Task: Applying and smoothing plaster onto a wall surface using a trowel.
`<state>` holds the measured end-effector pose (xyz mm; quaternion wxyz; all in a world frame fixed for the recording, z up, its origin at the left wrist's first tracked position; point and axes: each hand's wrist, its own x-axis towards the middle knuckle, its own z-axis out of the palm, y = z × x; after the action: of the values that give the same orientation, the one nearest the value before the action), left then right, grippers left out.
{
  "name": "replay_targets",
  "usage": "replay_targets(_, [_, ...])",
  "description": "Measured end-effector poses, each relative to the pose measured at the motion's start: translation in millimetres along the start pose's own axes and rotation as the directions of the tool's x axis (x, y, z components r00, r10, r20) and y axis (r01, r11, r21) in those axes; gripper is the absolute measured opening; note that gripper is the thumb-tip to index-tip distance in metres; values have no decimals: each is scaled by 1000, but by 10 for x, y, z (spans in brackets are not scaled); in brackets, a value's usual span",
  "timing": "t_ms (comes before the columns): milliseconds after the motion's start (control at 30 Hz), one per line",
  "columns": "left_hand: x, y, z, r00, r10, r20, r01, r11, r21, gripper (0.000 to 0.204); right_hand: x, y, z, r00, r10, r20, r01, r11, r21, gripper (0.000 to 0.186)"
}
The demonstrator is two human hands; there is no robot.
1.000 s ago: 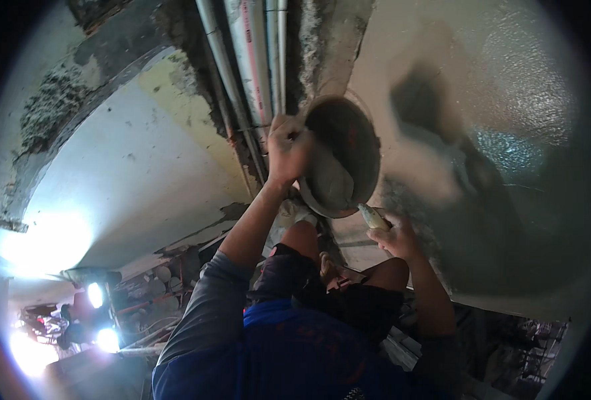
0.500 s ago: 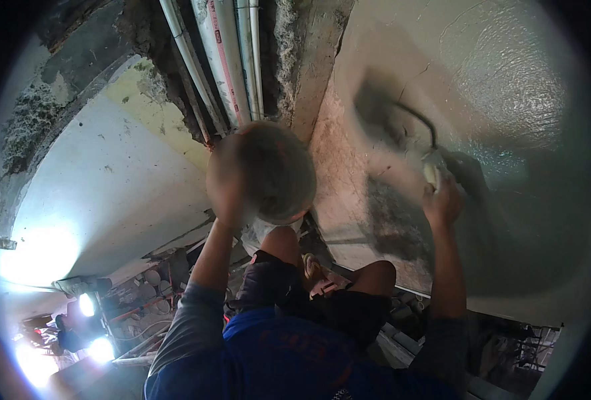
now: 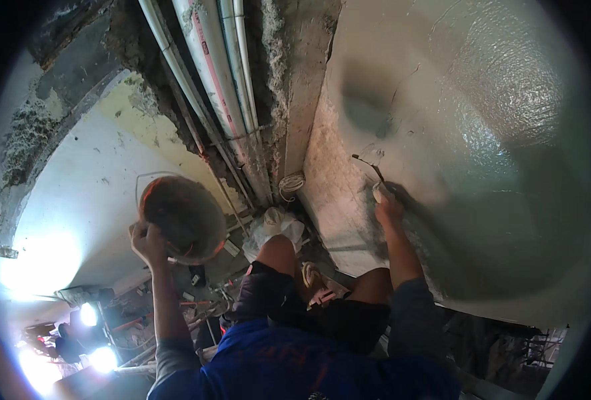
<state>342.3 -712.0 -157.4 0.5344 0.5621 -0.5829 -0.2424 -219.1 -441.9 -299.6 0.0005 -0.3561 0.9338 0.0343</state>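
My left hand (image 3: 149, 243) is closed on the rim of a round, dirty bucket (image 3: 192, 217) with a thin wire handle. The bucket is tilted, so its dark inside shows, with reddish patches along the rim. My right hand (image 3: 389, 210) grips the pale handle of a trowel (image 3: 378, 184) close to the plastered wall (image 3: 435, 160). The trowel's dark bent neck stands out against the wall, but its blade is hard to make out. Whether it touches the wall I cannot tell. The plaster is wet and shiny at upper right, rougher near the corner.
Several white pipes (image 3: 219, 73) run down a broken-out channel in the corner, with a coil of cable (image 3: 291, 183) at their foot. A pale wall (image 3: 89, 180) stands on the left. Bright lamps (image 3: 102, 353) glow at lower left. Rubble and a plastic bag (image 3: 269, 227) lie below.
My left hand has carried the bucket left and down, away from the pipes. My right hand has moved left with the trowel, which has turned so its blade no longer shows broadly.
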Motion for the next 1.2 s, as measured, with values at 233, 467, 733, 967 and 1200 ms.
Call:
replay_targets(233, [60,24,-543,966,-242,-93,233,967,-102,13,208,-589,-1381,991,120,61,-124,990,68,54])
replay_targets(467, [52,-259,-577,982,-152,-112,147,988,-49,15,134,-387,-2276,962,141,-235,-89,972,217,56])
replay_targets(733, [11,-286,-585,967,-220,-131,216,975,-46,16,-456,-196,-2010,757,150,-636,136,915,379,56])
replay_targets(967, [-77,-425,-694,978,-182,-105,189,981,53,15,-131,-713,-1106,999,-6,47,-5,970,244,56])
replay_targets(1200, [-72,-824,-1121,923,-340,-179,328,940,-91,14,1129,-943,-910,854,109,508,-292,910,294,55])
